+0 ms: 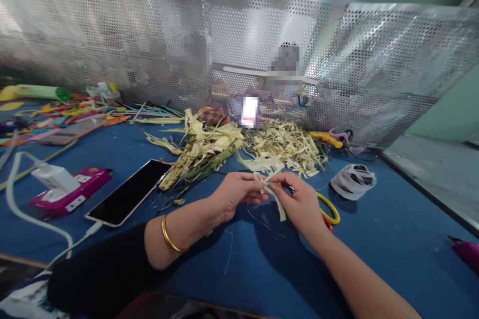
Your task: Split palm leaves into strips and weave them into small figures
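Note:
Both hands meet over the blue table, fingers pinched on pale strips of dried husk [281, 210]. My left hand [236, 193], coming from a dark sleeve with a gold bangle [167, 235] at the wrist, is closed on one strip. My right hand [297, 201] grips the husk close beside it, with one strip hanging down between the hands. Scissors with a yellow and red handle [332, 209] lie partly hidden behind my right hand. Just past the fingers lies a broader piece of husk [262, 164]. A thin thread [262, 222] trails beneath the hands.
Beyond the hands lie a bundle of husks [204, 147] and a heap of shredded scraps [286, 145]. White twine [353, 182] stands right. A charging phone [129, 193] and a magenta power strip [75, 194] with cables lie left. Perforated metal panels [112, 25] border the back.

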`<action>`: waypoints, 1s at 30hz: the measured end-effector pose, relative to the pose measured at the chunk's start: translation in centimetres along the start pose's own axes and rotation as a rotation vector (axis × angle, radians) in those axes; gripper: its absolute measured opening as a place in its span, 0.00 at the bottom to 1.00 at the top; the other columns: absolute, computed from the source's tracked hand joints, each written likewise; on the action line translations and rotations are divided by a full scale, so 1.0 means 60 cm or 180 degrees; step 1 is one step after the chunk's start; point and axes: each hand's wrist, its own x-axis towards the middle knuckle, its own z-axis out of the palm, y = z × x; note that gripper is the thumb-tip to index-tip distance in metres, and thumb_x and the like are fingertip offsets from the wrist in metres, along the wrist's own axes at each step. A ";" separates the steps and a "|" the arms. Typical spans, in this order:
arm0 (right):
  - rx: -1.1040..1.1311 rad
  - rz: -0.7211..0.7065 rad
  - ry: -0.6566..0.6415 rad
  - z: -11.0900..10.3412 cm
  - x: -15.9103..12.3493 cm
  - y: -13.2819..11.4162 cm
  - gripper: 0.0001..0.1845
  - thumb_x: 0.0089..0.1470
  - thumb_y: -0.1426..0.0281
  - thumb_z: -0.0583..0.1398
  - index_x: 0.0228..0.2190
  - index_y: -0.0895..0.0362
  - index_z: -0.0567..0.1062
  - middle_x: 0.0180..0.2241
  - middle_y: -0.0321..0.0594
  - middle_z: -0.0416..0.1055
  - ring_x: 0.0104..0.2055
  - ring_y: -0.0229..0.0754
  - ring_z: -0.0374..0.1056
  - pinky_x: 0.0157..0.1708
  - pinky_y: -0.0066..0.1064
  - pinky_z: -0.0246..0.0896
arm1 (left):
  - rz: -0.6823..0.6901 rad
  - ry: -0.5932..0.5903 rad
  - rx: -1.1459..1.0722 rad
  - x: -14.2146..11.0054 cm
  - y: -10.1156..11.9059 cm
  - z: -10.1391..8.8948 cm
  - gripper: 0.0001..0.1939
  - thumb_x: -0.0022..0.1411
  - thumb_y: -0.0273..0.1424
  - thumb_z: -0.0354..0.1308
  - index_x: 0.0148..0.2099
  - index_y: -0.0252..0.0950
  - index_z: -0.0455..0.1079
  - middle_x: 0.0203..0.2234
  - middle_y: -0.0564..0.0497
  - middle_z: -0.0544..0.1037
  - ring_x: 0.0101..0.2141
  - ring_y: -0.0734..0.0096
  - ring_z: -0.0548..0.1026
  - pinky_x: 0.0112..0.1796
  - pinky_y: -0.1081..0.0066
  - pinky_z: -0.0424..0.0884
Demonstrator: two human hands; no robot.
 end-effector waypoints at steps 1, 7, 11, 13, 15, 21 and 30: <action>-0.0240 -0.0342 0.0020 -0.004 0.002 0.000 0.06 0.55 0.71 0.57 0.33 0.56 0.74 0.34 0.41 0.74 0.37 0.44 0.68 0.38 0.35 0.61 | -0.0010 0.0057 -0.0040 0.001 0.002 -0.001 0.07 0.47 0.26 0.64 0.32 0.31 0.75 0.25 0.46 0.79 0.26 0.72 0.76 0.28 0.76 0.69; -0.1262 -0.2020 -0.0216 -0.022 0.012 -0.007 0.11 0.58 0.76 0.54 0.34 0.54 0.76 0.34 0.40 0.74 0.38 0.41 0.67 0.44 0.36 0.57 | -0.0027 0.0252 -0.0136 0.004 0.003 -0.004 0.07 0.42 0.26 0.65 0.29 0.32 0.74 0.22 0.49 0.77 0.25 0.73 0.75 0.27 0.77 0.67; -0.1145 -0.2107 -0.0200 -0.018 0.010 -0.010 0.09 0.58 0.75 0.55 0.32 0.54 0.75 0.32 0.38 0.75 0.36 0.39 0.68 0.47 0.38 0.55 | 0.0176 0.0240 -0.0001 0.005 -0.003 -0.003 0.08 0.42 0.28 0.65 0.29 0.31 0.75 0.21 0.50 0.75 0.22 0.77 0.72 0.27 0.77 0.66; -0.0868 -0.1819 -0.0175 -0.015 0.008 -0.009 0.08 0.58 0.74 0.55 0.32 0.54 0.74 0.33 0.38 0.75 0.38 0.40 0.68 0.48 0.39 0.55 | 0.0193 0.0222 0.0072 0.003 -0.005 -0.002 0.08 0.42 0.28 0.66 0.28 0.31 0.75 0.21 0.50 0.76 0.23 0.76 0.73 0.27 0.77 0.66; -0.0527 -0.1380 -0.0139 -0.012 0.006 -0.007 0.06 0.57 0.73 0.56 0.30 0.54 0.72 0.34 0.39 0.74 0.40 0.42 0.68 0.46 0.39 0.56 | 0.0180 0.0117 0.0202 0.001 -0.004 0.000 0.08 0.42 0.29 0.66 0.28 0.31 0.75 0.21 0.49 0.77 0.24 0.74 0.74 0.27 0.76 0.66; 0.0044 -0.0090 -0.0207 -0.006 0.005 0.000 0.09 0.55 0.69 0.55 0.23 0.55 0.66 0.25 0.35 0.68 0.28 0.38 0.63 0.29 0.29 0.57 | 0.0221 -0.0112 0.0513 -0.001 -0.005 0.001 0.07 0.45 0.31 0.66 0.28 0.32 0.76 0.23 0.47 0.79 0.26 0.72 0.76 0.29 0.75 0.68; 0.0226 0.0659 -0.0556 -0.002 0.007 0.002 0.13 0.51 0.64 0.54 0.19 0.54 0.61 0.17 0.30 0.57 0.20 0.35 0.53 0.20 0.27 0.48 | 0.0304 -0.0156 0.0839 -0.006 -0.008 0.006 0.06 0.46 0.28 0.64 0.30 0.32 0.77 0.23 0.49 0.78 0.25 0.75 0.74 0.30 0.75 0.68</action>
